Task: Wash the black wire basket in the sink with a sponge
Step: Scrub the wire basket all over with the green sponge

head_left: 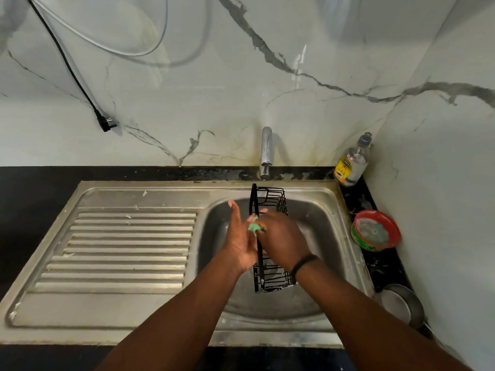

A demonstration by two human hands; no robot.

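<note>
While the black wire basket [269, 236] stands on end in the steel sink [316, 236], the left hand [241, 238] braces its flat black side with straight, spread fingers [233, 210]. Opposite it, the right hand [284, 236] curls round a green sponge [254, 228] at the basket's frame. That hand hides the basket's middle, and most of the sponge is covered.

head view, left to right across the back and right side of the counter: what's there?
Black plug hanging on the wall → tap → clear bottle with yellow label → red-rimmed round tub → steel pan, nearest on the right.
</note>
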